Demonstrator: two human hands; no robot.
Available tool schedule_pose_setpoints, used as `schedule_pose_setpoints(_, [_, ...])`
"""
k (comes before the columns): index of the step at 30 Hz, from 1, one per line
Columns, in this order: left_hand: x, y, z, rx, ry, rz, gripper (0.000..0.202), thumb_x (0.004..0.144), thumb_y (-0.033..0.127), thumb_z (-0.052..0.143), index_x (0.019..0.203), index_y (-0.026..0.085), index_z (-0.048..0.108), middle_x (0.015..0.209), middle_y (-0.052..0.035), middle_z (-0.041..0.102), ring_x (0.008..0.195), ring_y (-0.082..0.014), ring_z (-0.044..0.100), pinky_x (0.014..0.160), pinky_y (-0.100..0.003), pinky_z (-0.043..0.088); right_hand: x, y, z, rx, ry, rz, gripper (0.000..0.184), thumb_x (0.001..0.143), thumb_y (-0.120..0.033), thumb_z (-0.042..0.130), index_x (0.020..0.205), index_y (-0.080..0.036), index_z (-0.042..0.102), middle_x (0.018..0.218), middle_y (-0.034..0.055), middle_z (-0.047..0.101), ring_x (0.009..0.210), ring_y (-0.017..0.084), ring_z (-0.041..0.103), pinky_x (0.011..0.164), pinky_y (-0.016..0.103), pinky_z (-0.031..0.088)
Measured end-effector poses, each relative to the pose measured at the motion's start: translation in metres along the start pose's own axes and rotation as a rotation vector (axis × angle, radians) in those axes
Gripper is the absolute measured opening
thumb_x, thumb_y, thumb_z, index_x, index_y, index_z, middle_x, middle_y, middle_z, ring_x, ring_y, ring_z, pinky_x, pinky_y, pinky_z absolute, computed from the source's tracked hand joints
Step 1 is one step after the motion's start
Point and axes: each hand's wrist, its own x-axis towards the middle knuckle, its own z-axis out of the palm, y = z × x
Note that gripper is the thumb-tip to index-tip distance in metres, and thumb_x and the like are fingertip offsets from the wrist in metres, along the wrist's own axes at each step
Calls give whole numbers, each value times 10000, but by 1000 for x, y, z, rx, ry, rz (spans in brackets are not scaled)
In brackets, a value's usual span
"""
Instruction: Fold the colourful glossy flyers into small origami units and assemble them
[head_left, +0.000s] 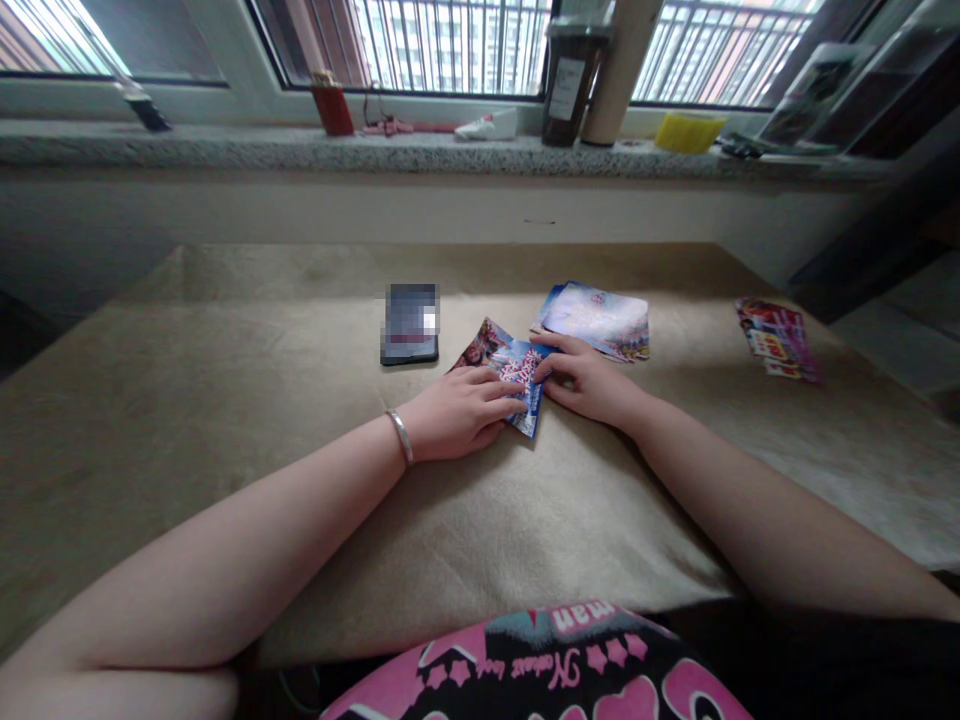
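Note:
A colourful printed sheet [501,362], partly folded, lies on the beige cloth-covered table [225,400]. My left hand [459,412], with a silver bracelet at the wrist, lies over the sheet's near edge with its fingers pressing flat on it. My right hand [589,380] comes from the right and pinches the sheet's right edge with bent fingers. Both hands touch the same sheet. Just behind my right hand lies a small stack of similar printed sheets [600,318].
A dark phone [409,325] lies left of the sheets. Another printed sheet [776,338] rests near the table's right edge. The stone windowsill behind holds a red cup [333,108], a dark jar [568,85], a yellow container [686,132] and books [806,100].

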Motion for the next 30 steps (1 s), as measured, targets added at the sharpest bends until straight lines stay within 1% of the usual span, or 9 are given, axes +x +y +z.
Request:
schedule_pose_setpoints(3, [1, 0, 1, -7, 9, -5, 325, 886, 250, 467, 1189, 201, 573, 1279, -46, 573, 1036, -239, 531, 928, -409, 438, 1, 1, 1, -18, 16, -21, 79, 804, -196, 578, 844, -216, 642, 1216, 107, 574, 1161, 239, 515, 978, 473, 427])
schedule_pose_setpoints(6, [1, 0, 1, -19, 12, -7, 324, 879, 245, 471, 1183, 206, 576, 1269, -48, 580, 1037, -232, 533, 927, -406, 435, 3, 2, 2, -1, 2, -26, 82, 814, -196, 573, 852, -221, 641, 1163, 98, 609, 1119, 229, 540, 961, 468, 438])
schedule_pose_setpoints(10, [2, 0, 0, -44, 28, -7, 323, 877, 231, 472, 1181, 197, 577, 1252, -65, 589, 1045, -232, 533, 924, -412, 438, 3, 2, 3, 17, 9, 17, 80, 820, -201, 569, 841, -217, 644, 1206, 96, 583, 1132, 231, 537, 974, 468, 430])
schedule_pose_setpoints(15, [3, 0, 0, -52, 14, -11, 328, 879, 229, 472, 1189, 184, 570, 1267, -52, 583, 1051, -236, 529, 936, -410, 440, 4, -1, 6, 14, 39, 90, 65, 824, -222, 576, 821, -201, 637, 1237, 106, 552, 1153, 223, 529, 1011, 442, 410])
schedule_pose_setpoints(20, [4, -3, 1, -78, 45, 13, 333, 860, 213, 494, 1181, 195, 580, 1256, -59, 591, 1040, -230, 532, 922, -418, 449, 5, 1, 8, 21, 170, 211, 89, 795, -234, 608, 876, -210, 636, 1303, 111, 506, 1230, 240, 474, 1053, 474, 358])
schedule_pose_setpoints(22, [3, -5, 2, -118, 59, 15, 335, 862, 211, 499, 1185, 209, 587, 1244, -57, 599, 1044, -226, 531, 927, -421, 448, 5, 3, 7, 25, 196, 248, 80, 798, -231, 596, 867, -212, 633, 1233, 108, 567, 1184, 244, 514, 1022, 486, 383])
schedule_pose_setpoints(25, [2, -7, 3, -202, 78, 0, 334, 874, 212, 501, 1193, 233, 599, 1234, -49, 610, 1050, -216, 523, 937, -412, 444, 7, 6, 6, 42, 176, 270, 41, 804, -230, 586, 810, -220, 625, 1019, 74, 665, 1005, 235, 604, 914, 470, 457])
schedule_pose_setpoints(27, [1, -9, 3, -273, 78, -15, 320, 896, 229, 489, 1192, 248, 610, 1241, -36, 609, 1060, -208, 514, 952, -406, 436, 7, 7, 5, 30, 179, 264, 38, 801, -230, 593, 784, -225, 627, 908, 57, 674, 898, 227, 617, 853, 446, 479])
schedule_pose_setpoints(30, [0, -11, 2, -372, 48, -28, 295, 937, 261, 443, 1159, 269, 638, 1240, -15, 613, 1084, -195, 504, 988, -407, 408, 7, 7, 4, 1, 203, 255, 43, 796, -237, 607, 781, -219, 644, 871, 66, 650, 870, 227, 600, 826, 429, 477])
